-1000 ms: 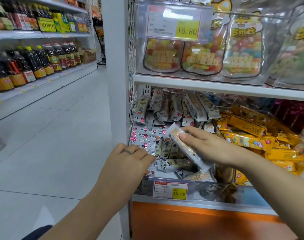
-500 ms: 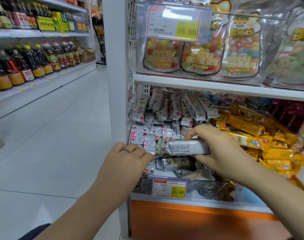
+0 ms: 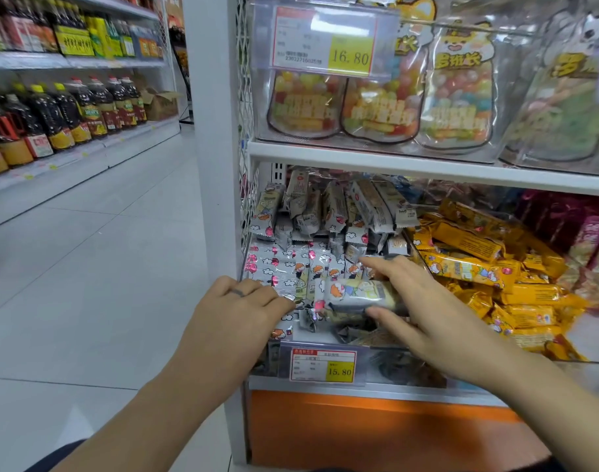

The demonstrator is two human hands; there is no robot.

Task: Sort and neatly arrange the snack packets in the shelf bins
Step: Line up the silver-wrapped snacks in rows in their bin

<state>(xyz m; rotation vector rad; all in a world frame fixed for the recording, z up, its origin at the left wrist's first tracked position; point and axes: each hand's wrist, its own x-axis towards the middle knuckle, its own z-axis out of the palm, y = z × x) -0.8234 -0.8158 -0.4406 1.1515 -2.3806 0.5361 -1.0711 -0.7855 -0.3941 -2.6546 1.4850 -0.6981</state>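
A clear bin [image 3: 386, 366] on the lower shelf holds several silver snack packets [image 3: 325, 212] with cartoon prints; some stand at the back, others lie flat in a row at the front left. My right hand [image 3: 424, 311] holds one silver packet [image 3: 359, 292] sideways between thumb and fingers, low over the front of the bin. My left hand [image 3: 236, 308] rests on the front-left packets with fingers curled over their edge. Yellow snack packets [image 3: 489, 264] fill the neighbouring bin on the right.
Bags of coloured sweets [image 3: 383, 97] stand on the shelf above, behind a 16.80 price tag [image 3: 325, 42]. A 15.80 tag [image 3: 322, 366] hangs on the bin front. A white upright post [image 3: 213, 148] borders the shelf. Oil bottles [image 3: 66, 114] line the far aisle shelf.
My right hand turned the silver packet from slanted to level and lowered it toward the front row. My left hand stayed on the front-left packets.
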